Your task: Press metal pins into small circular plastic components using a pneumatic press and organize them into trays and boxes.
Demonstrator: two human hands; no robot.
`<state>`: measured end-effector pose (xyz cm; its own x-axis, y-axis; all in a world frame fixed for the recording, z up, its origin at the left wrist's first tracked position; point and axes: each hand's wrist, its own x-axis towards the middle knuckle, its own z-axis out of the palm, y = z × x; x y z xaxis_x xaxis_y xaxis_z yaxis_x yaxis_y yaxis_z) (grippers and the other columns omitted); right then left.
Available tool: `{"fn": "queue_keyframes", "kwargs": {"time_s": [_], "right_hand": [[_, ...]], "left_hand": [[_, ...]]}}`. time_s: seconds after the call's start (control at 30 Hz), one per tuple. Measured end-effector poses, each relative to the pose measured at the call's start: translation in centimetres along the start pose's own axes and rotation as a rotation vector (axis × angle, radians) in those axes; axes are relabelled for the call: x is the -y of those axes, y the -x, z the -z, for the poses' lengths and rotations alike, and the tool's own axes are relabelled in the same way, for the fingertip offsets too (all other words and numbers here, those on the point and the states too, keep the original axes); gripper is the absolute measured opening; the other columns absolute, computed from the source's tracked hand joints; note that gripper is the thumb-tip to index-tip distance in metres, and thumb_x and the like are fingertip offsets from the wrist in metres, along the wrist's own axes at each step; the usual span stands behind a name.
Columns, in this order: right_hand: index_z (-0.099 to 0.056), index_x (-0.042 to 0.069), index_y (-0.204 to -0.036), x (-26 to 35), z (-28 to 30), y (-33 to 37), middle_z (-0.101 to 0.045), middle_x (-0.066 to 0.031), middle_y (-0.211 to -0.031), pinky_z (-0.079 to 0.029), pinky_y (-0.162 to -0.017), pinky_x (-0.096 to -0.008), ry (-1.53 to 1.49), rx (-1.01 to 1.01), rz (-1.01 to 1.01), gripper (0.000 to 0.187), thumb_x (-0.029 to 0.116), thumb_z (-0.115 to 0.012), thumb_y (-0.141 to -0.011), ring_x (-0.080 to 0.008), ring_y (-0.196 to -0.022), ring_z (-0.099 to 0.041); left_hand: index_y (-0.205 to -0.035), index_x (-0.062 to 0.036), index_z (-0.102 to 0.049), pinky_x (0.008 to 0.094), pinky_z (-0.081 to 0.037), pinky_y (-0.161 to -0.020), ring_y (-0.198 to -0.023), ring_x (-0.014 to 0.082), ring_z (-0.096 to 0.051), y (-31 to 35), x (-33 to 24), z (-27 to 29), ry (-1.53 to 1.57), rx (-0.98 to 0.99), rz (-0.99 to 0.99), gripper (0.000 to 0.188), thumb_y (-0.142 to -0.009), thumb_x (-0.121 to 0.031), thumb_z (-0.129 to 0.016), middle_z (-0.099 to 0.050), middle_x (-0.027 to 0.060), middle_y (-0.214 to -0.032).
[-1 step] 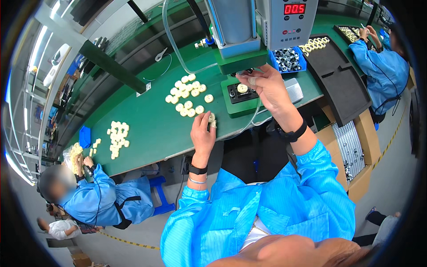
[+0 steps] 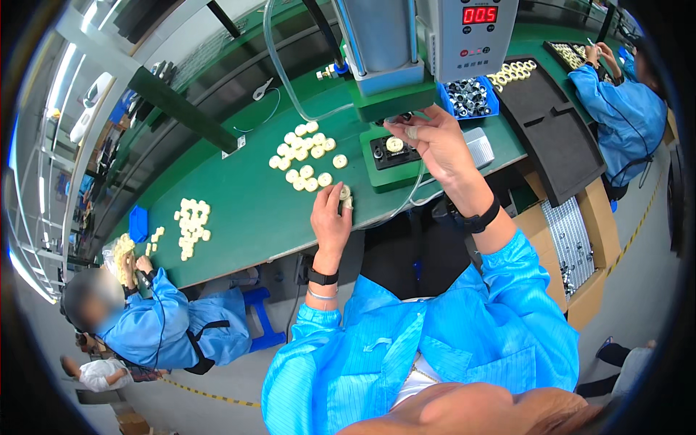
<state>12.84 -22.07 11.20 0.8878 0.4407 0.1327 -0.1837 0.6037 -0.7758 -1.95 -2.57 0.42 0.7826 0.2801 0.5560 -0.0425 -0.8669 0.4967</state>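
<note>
My left hand point(image 2: 331, 221) is closed round a cream round plastic part point(image 2: 344, 193) at the table's near edge. Beneath the press head point(image 2: 394, 101) my right hand point(image 2: 437, 143) is raised, fingers pinched together. What they hold is hidden; a small dark shiny bit shows by the fingertips. Just below those fingers, another cream round part point(image 2: 394, 144) sits in the black fixture point(image 2: 378, 154) on the green press base point(image 2: 391, 177). A loose group of similar cream parts point(image 2: 301, 151) lies left of the press.
A blue bin point(image 2: 495, 106) of metal pieces and a grey box point(image 2: 478, 147) stand right of the press. Beyond is a black tray point(image 2: 558, 134) with cream rings. More cream parts point(image 2: 192, 223) lie left. Co-workers sit on both sides. A clear hose point(image 2: 279, 65) curves beside the press.
</note>
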Motion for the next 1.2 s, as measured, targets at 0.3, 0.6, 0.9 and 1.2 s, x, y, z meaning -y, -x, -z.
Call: {"fn": "queue_keyframes", "kwargs": {"time_s": [0.3,0.6,0.9,1.2], "right_hand": [[-0.046,0.0,-0.137,3.0,7.6,1.7,-0.05,-0.0153,-0.14,-0.048,-0.099,-0.0433,1.454,-0.068,0.311,0.054,0.005,-0.061,-0.086,-0.0349,-0.123,-0.054],[-0.053,0.006,-0.13,-0.3,13.8,5.3,-0.051,-0.0077,-0.14,-0.032,-0.106,-0.0635,1.918,-0.044,0.339,0.05,0.02,-0.068,-0.085,-0.0305,-0.137,-0.038],[-0.05,0.008,-0.134,-0.2,13.8,5.6,-0.047,-0.0079,-0.144,-0.029,-0.107,-0.0648,1.897,-0.043,0.307,0.051,0.017,-0.065,-0.086,-0.0301,-0.138,-0.036],[-0.051,0.005,-0.134,0.7,13.1,5.3,-0.055,-0.0149,-0.133,-0.041,-0.099,-0.0501,1.673,-0.161,0.499,0.055,0.017,-0.069,-0.084,-0.0309,-0.123,-0.052]], "left_hand": [[-0.116,-0.0051,-0.065,0.0385,-0.053,-0.08,-0.095,0.0315,-0.063,0.5,0.3,-0.3,-0.045,-0.025,0.021,0.04,-0.077,-0.001,-0.07,-0.064,0.0133,-0.108],[-0.116,-0.007,-0.065,0.0402,-0.051,-0.08,-0.096,0.0318,-0.062,0.3,-0.5,-0.3,-0.139,-0.001,-0.029,0.042,-0.075,-0.004,-0.072,-0.064,0.0128,-0.106],[-0.115,-0.0075,-0.065,0.0408,-0.051,-0.08,-0.094,0.0322,-0.061,0.5,-0.4,-0.4,-0.176,0.025,-0.001,0.041,-0.075,-0.006,-0.072,-0.064,0.0121,-0.106],[-0.116,-0.0075,-0.065,0.041,-0.05,-0.079,-0.093,0.0322,-0.061,0.5,-0.1,-0.4,-0.162,0.006,-0.024,0.042,-0.075,-0.006,-0.072,-0.063,0.012,-0.104]]}}
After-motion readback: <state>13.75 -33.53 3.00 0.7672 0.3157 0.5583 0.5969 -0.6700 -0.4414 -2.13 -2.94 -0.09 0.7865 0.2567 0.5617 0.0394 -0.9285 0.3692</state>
